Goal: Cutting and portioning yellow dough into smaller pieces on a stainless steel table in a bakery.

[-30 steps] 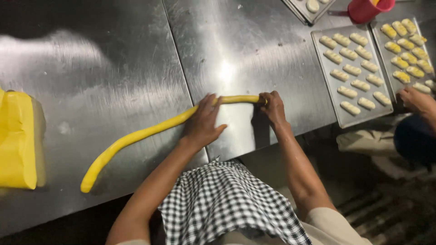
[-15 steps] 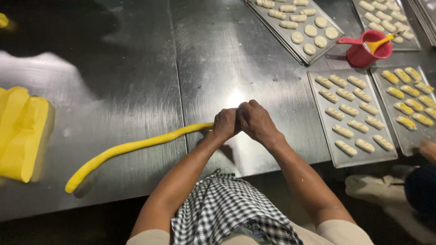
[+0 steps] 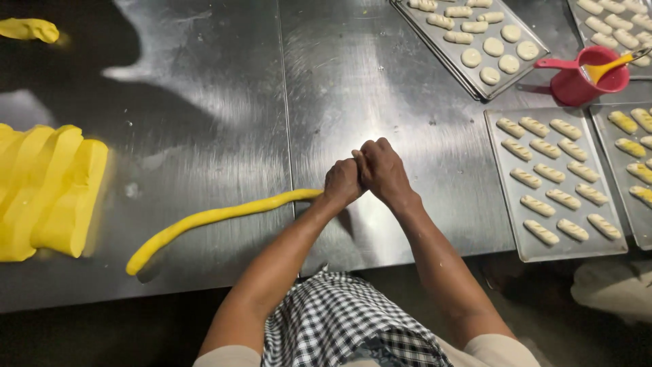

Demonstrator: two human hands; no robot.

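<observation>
Where the long yellow dough rope (image 3: 217, 219) lies across the steel worktable (image 3: 204, 88), its right end runs under the left hand (image 3: 341, 182), which is curled closed over it, fingers pressed together. The right hand (image 3: 384, 171) sits touching the left, knuckles up and fingers folded into a loose fist (whether it grips any dough itself cannot be told, since the end is hidden beneath both hands). The rope's free left end tapers toward the table's near edge. Well to the left rests a block of yellow dough (image 3: 47, 190) cut into thick slabs, with a small yellow lump (image 3: 28, 29) far beyond it. To the right lies a baking tray (image 3: 506, 224) of pale ridged dough fingers, another tray (image 3: 435, 47) of pieces farther off, and a red cup (image 3: 577, 83) holding a yellow brush.
</observation>
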